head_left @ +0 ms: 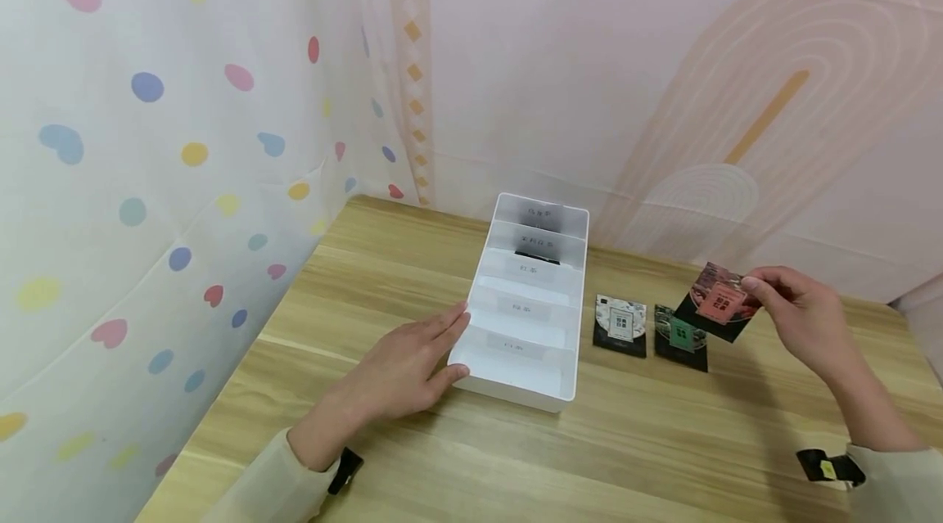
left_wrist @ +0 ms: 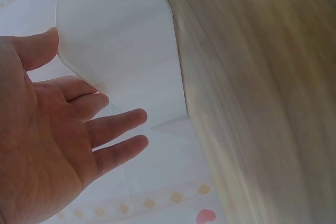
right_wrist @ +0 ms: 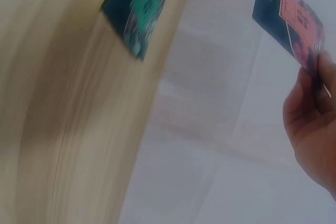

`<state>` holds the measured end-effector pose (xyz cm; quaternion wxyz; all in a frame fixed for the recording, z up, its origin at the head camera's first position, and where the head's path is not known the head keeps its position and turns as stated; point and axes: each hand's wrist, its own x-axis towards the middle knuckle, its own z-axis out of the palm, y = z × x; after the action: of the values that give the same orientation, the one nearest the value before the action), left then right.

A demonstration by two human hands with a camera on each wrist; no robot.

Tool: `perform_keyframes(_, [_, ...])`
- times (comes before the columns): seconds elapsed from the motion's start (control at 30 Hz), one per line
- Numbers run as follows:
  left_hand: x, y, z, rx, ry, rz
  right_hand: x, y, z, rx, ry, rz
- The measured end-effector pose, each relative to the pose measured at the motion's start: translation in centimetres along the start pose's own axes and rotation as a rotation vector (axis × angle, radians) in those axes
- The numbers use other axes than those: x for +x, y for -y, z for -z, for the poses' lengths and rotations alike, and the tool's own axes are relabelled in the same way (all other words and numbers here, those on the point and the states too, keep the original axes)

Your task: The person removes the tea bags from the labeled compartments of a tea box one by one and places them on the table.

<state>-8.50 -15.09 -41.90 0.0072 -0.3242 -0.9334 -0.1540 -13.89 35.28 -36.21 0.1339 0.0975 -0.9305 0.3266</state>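
My right hand (head_left: 803,318) pinches a flat square sachet (head_left: 716,304) with a red label by its corner, between thumb and fingers. It is held above the table, overlapping a green-labelled sachet (head_left: 681,338) in the head view. To the left of that one lies a sachet with a white label (head_left: 620,326). My left hand (head_left: 405,363) rests against the left side of a white divided box (head_left: 514,389), fingers extended along its rim and thumb at the near corner. In the left wrist view, the fingers (left_wrist: 118,128) lie spread beside the box wall (left_wrist: 121,40).
The box has several compartments in a row, each with a small printed label. A dark edge (head_left: 537,257) shows in the second compartment from the back. Behind the wooden table (head_left: 412,457) hangs a pink patterned cloth (head_left: 516,81); a dotted cloth (head_left: 169,179) hangs at left.
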Motion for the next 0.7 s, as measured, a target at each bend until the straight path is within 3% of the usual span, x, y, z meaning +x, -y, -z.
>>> perform_keyframes(0.3, [0.0,0.0,0.1,-0.003,0.003,0.008,-0.5,-3.1,1.3,-0.032,0.101,-0.026])
perform_keyframes(0.5, [0.0,0.0,0.1,-0.009,0.007,0.008,-0.9,-4.8,1.6,-0.034,0.151,-0.089])
perform_keyframes(0.7, [0.0,0.0,0.1,-0.01,0.01,0.007,-1.1,-6.3,1.7,-0.016,0.161,-0.053])
